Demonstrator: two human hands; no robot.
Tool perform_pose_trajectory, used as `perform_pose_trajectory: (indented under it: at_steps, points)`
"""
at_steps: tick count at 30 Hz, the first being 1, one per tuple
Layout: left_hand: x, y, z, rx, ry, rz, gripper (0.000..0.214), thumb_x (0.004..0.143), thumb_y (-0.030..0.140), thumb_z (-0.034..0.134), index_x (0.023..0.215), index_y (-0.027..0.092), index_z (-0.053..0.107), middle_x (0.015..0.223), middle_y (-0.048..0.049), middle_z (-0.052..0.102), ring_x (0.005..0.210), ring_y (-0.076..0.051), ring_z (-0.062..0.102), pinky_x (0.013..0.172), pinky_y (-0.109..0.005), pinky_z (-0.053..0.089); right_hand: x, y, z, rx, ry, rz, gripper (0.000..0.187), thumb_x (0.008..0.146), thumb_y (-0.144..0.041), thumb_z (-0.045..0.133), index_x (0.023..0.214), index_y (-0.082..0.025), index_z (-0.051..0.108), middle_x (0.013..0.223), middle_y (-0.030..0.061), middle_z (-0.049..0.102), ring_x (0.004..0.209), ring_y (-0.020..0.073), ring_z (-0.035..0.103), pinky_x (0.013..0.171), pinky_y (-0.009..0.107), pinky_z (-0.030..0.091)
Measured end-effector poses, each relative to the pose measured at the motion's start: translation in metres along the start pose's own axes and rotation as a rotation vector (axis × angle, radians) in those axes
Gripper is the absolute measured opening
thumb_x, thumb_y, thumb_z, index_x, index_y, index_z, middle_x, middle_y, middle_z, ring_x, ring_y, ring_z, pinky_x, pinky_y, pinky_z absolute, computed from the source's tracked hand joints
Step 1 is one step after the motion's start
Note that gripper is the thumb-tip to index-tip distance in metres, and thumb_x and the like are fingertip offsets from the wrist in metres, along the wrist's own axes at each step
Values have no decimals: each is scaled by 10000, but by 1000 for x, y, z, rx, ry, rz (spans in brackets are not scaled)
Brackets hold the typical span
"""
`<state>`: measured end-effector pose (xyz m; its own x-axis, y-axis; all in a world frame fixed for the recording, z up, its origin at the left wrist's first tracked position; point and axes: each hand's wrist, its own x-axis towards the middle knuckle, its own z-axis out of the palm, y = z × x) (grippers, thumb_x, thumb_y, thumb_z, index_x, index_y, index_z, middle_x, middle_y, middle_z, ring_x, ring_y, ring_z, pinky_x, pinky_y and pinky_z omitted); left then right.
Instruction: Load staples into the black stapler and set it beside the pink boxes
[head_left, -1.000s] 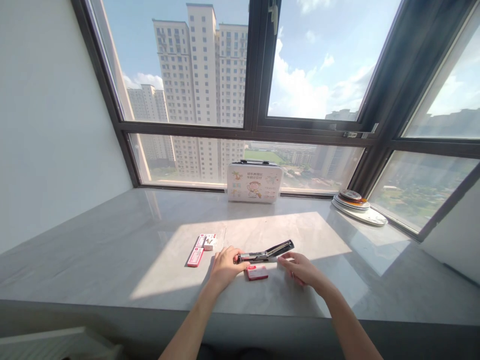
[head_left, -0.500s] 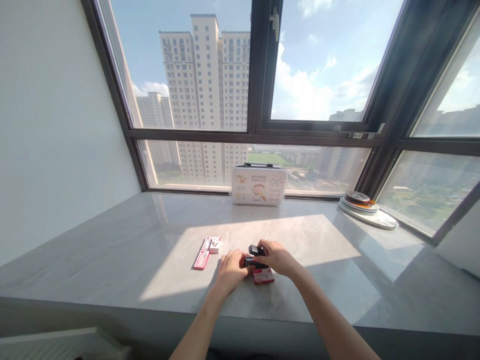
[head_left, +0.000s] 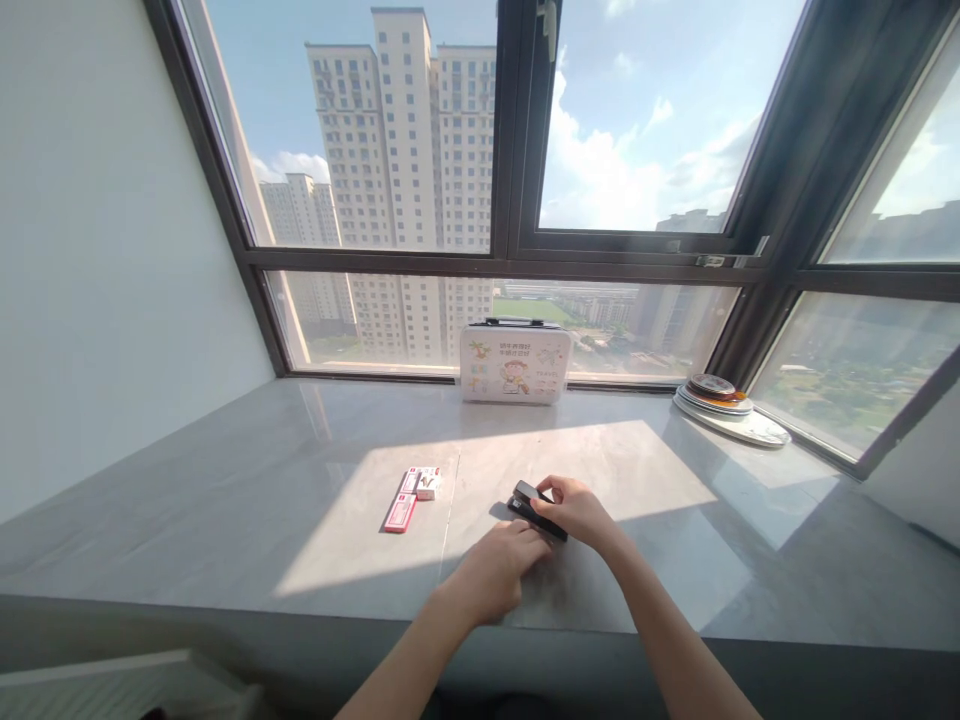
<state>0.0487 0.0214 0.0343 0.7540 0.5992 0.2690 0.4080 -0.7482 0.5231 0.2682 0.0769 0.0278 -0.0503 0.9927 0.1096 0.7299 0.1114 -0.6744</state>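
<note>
A black stapler (head_left: 541, 518) rests on the grey marbled sill, slanting down to the right. My right hand (head_left: 574, 508) is closed around its upper side, with the thumb and fingers gripping it. Just in front of the stapler is my left hand (head_left: 504, 565), back up, its fingers curled down close to the stapler's near side. What lies under those fingers is hidden. Left of both hands sit a red-and-white box (head_left: 400, 513) and a small white box (head_left: 428, 485) with a picture on it, touching further red-and-white packaging.
Upright against the window stands a white case (head_left: 516, 370) with a black handle and cartoon prints. A stack of round plates or lids (head_left: 720, 405) is in the right corner. The sill's front edge (head_left: 300, 610) runs across below the hands.
My right hand has moved the stapler slightly right, and its gap has narrowed. My left hand has left the stapler's front and come nearer me, over where a red-and-white box showed.
</note>
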Motion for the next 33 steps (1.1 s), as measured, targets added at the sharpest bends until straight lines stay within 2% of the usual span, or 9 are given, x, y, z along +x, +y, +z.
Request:
perform_pose_trajectory:
  at_steps: [2,6,9,13,17,22,27,30,33]
  points:
    - [-2,-12,-7,-24,11,-55,633,743,33,477,1256,352,666,1304,-13,669,1278,-258,546,1105,-395,411,-4,6,-3,46,3,51,315,867,-484,638,1027,-230,734,698,-9,595,666,154,536,587,252,349]
    - [-23,-47,-27,-57,125,-321,732,762,97,521,1434,385,550,1422,-15,590,1314,-266,527,1121,-400,416,-18,16,-8,170,-72,121,460,899,-551,605,1134,-172,713,588,-22,549,531,138,498,500,248,325]
    - [-38,-61,-33,-69,161,-399,782,756,186,611,1505,355,466,1467,-43,551,1349,-299,503,1146,-439,398,-34,15,0,265,-128,154,611,928,-632,533,1265,-137,656,575,-37,525,432,115,438,436,241,315]
    - [-39,-52,-23,-126,184,-371,812,761,261,681,1527,335,422,1454,-36,579,1346,-274,526,1147,-399,414,-51,-1,26,360,-126,143,713,956,-698,431,1381,-145,578,540,-60,467,398,124,421,410,243,334]
    - [-29,-41,-8,-249,231,-321,867,753,251,712,1547,322,373,1454,-54,592,1338,-273,557,1119,-390,455,-56,-21,43,419,-87,78,643,951,-700,449,1230,-167,676,581,-26,539,500,146,486,495,249,387]
    - [-23,-41,-3,-312,261,-334,827,747,254,739,1502,310,406,1410,-86,624,1210,-271,655,1015,-367,533,-55,-32,46,463,-39,21,596,906,-700,531,1064,-161,730,704,14,629,679,186,549,618,269,424]
    - [-26,-40,-4,-221,292,-276,851,741,319,804,1503,298,425,1482,-81,559,1343,-290,555,1095,-397,483,-59,-24,48,481,43,58,668,939,-708,444,1268,-167,655,679,0,570,655,192,526,605,282,395]
    - [-43,-51,-15,11,483,-311,503,897,361,654,1389,303,564,1471,-46,559,1360,-267,518,1149,-418,424,-65,-13,50,508,110,102,695,982,-699,321,1363,-176,576,631,-31,473,595,185,469,560,285,351]
    - [-73,-75,-33,273,764,-562,319,980,279,450,1215,279,666,1277,-64,654,1216,-277,572,1119,-470,415,-69,-2,52,544,157,115,665,984,-698,332,1354,-197,566,618,-54,407,570,177,417,535,284,311]
